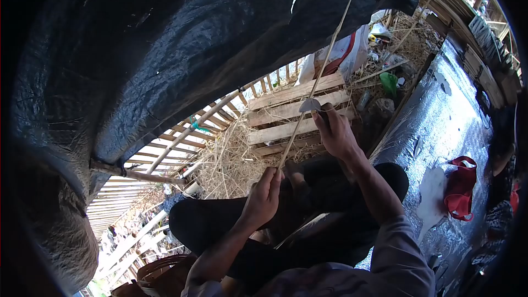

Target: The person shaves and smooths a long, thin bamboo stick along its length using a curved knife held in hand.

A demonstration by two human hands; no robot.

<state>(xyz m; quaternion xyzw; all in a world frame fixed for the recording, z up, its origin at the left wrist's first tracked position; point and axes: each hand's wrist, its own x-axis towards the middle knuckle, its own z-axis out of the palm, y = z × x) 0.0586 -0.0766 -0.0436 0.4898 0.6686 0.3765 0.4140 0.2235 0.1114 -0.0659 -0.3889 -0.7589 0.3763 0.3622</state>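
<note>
A long thin bamboo strip (334, 36) runs from the top edge of the head view down to my lap. My left hand (263, 199) is closed around its lower part. Higher up, my right hand (336, 132) grips a knife by its dark handle. The short, broad knife blade (309, 105) lies against the strip, or just in front of it; I cannot tell which. Below my hands are my crossed legs in dark trousers (209, 217), with another thin pale strip (300, 230) near the lap.
A slatted wooden pallet (297, 114) lies ahead, with straw (234, 157) beside it. Black plastic sheeting (181, 55) hangs at the upper left over a bamboo slat fence (176, 143). On the right are a silvery sheet (440, 110), a red cloth item (461, 188) and scattered litter (389, 83).
</note>
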